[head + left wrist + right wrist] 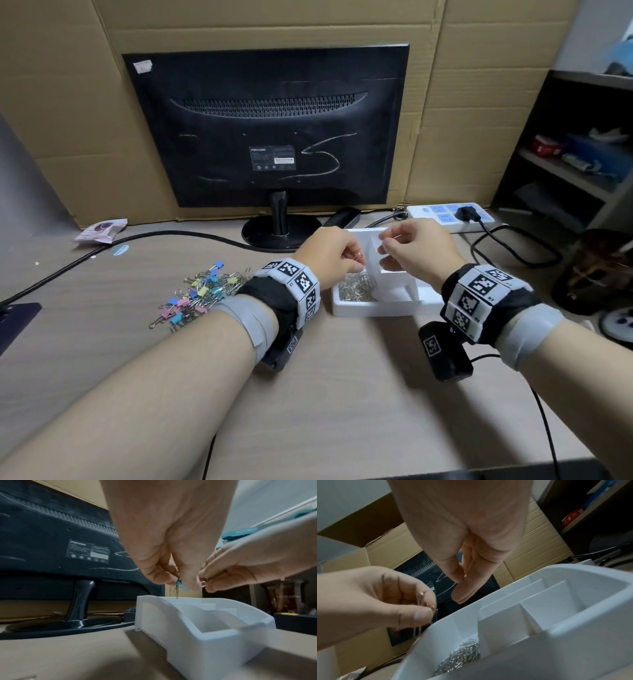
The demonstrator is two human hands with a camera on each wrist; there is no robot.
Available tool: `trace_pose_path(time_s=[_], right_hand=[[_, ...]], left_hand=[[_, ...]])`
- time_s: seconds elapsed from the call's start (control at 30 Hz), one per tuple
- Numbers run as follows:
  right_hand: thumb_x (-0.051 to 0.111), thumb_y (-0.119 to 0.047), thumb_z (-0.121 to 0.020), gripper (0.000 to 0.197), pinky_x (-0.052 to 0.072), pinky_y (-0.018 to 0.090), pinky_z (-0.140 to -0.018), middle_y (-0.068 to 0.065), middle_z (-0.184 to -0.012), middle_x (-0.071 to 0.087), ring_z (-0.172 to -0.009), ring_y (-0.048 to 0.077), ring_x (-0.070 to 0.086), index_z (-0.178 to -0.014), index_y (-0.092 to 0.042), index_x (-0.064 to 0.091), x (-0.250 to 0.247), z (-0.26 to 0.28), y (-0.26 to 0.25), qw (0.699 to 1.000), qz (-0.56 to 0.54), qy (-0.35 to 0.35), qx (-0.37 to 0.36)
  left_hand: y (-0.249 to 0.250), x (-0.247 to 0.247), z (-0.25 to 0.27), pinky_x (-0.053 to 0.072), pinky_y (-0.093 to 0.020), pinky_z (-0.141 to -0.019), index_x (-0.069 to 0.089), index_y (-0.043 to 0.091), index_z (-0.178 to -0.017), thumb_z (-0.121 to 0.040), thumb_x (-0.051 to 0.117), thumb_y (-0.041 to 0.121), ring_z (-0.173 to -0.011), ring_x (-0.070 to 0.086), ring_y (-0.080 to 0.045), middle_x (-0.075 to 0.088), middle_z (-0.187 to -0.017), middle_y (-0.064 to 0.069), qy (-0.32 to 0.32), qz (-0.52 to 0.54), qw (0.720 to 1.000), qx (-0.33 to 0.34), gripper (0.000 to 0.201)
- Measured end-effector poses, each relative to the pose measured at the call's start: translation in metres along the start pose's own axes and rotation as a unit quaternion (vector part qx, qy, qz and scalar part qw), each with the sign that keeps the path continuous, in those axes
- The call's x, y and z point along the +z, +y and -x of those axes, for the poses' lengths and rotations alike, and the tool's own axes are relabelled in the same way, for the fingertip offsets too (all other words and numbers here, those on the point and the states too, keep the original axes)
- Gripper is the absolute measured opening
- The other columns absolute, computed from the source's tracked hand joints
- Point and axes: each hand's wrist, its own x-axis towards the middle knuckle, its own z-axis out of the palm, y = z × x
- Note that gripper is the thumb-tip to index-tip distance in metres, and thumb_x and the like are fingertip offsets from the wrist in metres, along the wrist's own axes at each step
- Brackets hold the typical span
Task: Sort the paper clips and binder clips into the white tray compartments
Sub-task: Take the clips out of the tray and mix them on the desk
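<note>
Both hands above white tray (pixel 383 308), left hand (pixel 329 255) fingers pinching paper clips (pixel 421 601), right hand (pixel 421 246) fingers pinching one clip

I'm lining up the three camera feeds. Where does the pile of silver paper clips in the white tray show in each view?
Head: paper clips in the white tray's near-left compartment, centre frame.
Left wrist: not visible; tray wall hides them.
Right wrist: bottom centre, left of the divider.
Shared landmark: the black monitor, behind the tray.
</note>
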Motion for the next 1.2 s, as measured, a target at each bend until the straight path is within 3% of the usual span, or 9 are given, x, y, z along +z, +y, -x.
trace_pose_path(time_s=[0.2,0.47,0.57,0.7,0.8,1.0,1.07,1.13,1.2], right_hand=[[0.060,-0.004,-0.096,0.012,0.066,0.039,-0.075,0.011,-0.086,0.079,-0.070,0.025,0.079,-0.097,-0.007,0.072,-0.009,0.006,0.010,0.999,-0.024,-0.045,-0.001],[0.060,-0.005,-0.098,0.011,0.066,0.037,-0.074,0.010,-0.086,0.079,-0.067,0.020,0.078,-0.098,-0.007,0.072,-0.003,0.007,0.007,0.998,-0.023,-0.059,-0.007],[0.059,-0.008,-0.100,0.011,0.065,0.033,-0.065,0.014,-0.088,0.077,-0.058,0.016,0.072,-0.100,-0.007,0.071,0.001,0.010,-0.002,0.998,-0.027,-0.059,-0.014],[0.061,-0.021,-0.100,0.016,0.061,0.036,-0.057,0.006,-0.073,0.064,-0.055,0.019,0.064,-0.099,-0.010,0.072,0.022,0.018,-0.024,0.996,0.012,-0.078,-0.037],[0.062,-0.028,-0.100,0.019,0.057,0.032,-0.053,0.002,-0.067,0.064,-0.055,0.019,0.063,-0.089,-0.014,0.070,0.050,0.028,-0.042,0.990,0.034,-0.124,-0.063],[0.063,-0.007,-0.095,0.010,0.066,0.040,-0.070,0.007,-0.086,0.073,-0.066,0.020,0.071,-0.101,-0.010,0.070,0.123,0.052,-0.063,0.966,0.037,-0.249,-0.064],[0.068,-0.008,-0.093,0.008,0.065,0.032,-0.073,0.006,-0.088,0.071,-0.071,0.021,0.071,-0.100,-0.012,0.070,0.145,0.059,-0.065,0.955,0.072,-0.279,-0.076],[0.080,-0.018,-0.086,0.023,0.056,0.015,-0.069,0.003,-0.099,0.067,-0.079,0.018,0.066,-0.106,-0.018,0.068,0.160,0.067,-0.067,0.933,0.159,-0.309,-0.091],[0.092,-0.045,-0.069,0.065,0.054,0.021,-0.086,0.001,-0.118,0.057,-0.101,0.018,0.061,-0.123,-0.028,0.059,0.170,0.070,-0.065,0.900,0.302,-0.301,-0.090]], left_hand=[[0.003,0.024,-0.011,0.053,-0.026,-0.076,0.079,0.029,-0.091,-0.080,0.086,0.028,-0.084,0.067,-0.012,0.068,-0.081,0.013,-0.042,-0.092,0.995,-0.004,0.014],[-0.003,0.021,-0.010,0.057,-0.026,-0.088,0.081,0.025,-0.104,-0.085,0.084,0.022,-0.091,0.070,-0.008,0.077,-0.095,0.008,-0.019,-0.053,0.998,-0.006,0.019],[-0.005,0.011,-0.005,0.056,-0.026,-0.080,0.081,0.022,-0.090,-0.083,0.084,0.017,-0.080,0.069,-0.007,0.075,-0.083,0.008,0.023,0.003,1.000,-0.019,0.009],[-0.014,-0.018,0.019,0.051,-0.027,-0.063,0.076,0.023,-0.081,-0.085,0.081,0.023,-0.060,0.060,-0.004,0.068,-0.072,0.008,0.064,0.055,0.995,-0.047,0.006],[-0.030,-0.049,0.047,0.052,-0.027,-0.066,0.076,0.028,-0.084,-0.087,0.078,0.035,-0.072,0.063,-0.005,0.070,-0.078,0.010,0.091,0.008,0.993,-0.075,0.008],[-0.078,-0.096,0.112,0.051,-0.027,-0.069,0.073,0.030,-0.079,-0.090,0.076,0.033,-0.072,0.064,-0.006,0.071,-0.078,0.010,0.095,-0.036,0.981,-0.166,0.012],[-0.092,-0.104,0.129,0.049,-0.025,-0.063,0.075,0.025,-0.082,-0.090,0.076,0.031,-0.071,0.066,-0.010,0.072,-0.079,0.008,0.092,-0.044,0.976,-0.192,0.011],[-0.105,-0.108,0.142,0.055,-0.028,-0.066,0.079,0.018,-0.086,-0.090,0.075,0.027,-0.076,0.070,-0.015,0.075,-0.081,0.005,0.067,-0.058,0.972,-0.216,0.010],[-0.116,-0.110,0.152,0.061,-0.032,-0.081,0.081,0.017,-0.089,-0.088,0.076,0.024,-0.081,0.071,-0.012,0.075,-0.080,0.011,0.012,-0.062,0.970,-0.236,0.008]])
